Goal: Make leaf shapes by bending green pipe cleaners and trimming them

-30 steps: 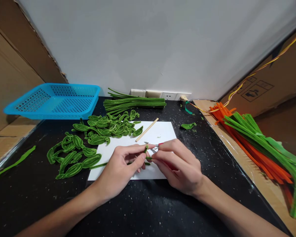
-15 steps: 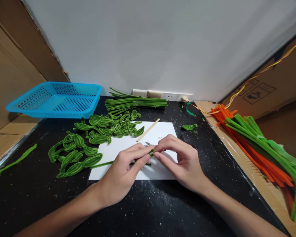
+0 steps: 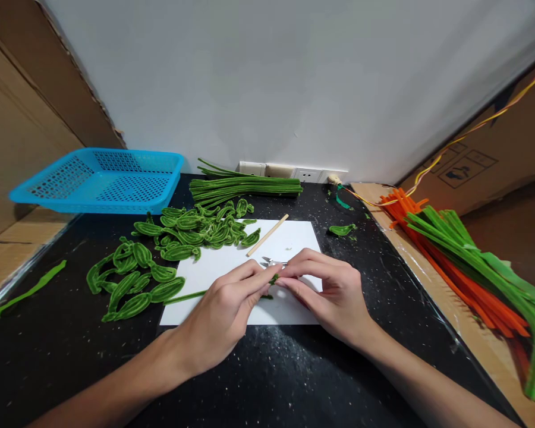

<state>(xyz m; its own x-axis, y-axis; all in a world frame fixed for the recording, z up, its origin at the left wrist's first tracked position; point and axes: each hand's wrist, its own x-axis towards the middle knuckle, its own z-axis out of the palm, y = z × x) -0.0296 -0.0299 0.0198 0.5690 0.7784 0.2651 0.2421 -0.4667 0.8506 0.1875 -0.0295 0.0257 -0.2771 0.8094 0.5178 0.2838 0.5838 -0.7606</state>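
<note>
Left hand (image 3: 232, 302): grip narrow, closed on the green piece (image 3: 273, 279).
Right hand (image 3: 333, 285): grip narrow, thumb and finger pinching the same green piece.
Green piece: mostly hidden, between both grips, above the paper (image 3: 218, 260).
Scissors (image 3: 270, 261): just beyond the grips, partly hidden by the right hand.
Stick (image 3: 267, 236): beyond the scissors, on the paper.
Leaf shapes (image 3: 191, 238): beyond and left of the left grip, on paper and worktop (image 3: 267, 374).
</note>
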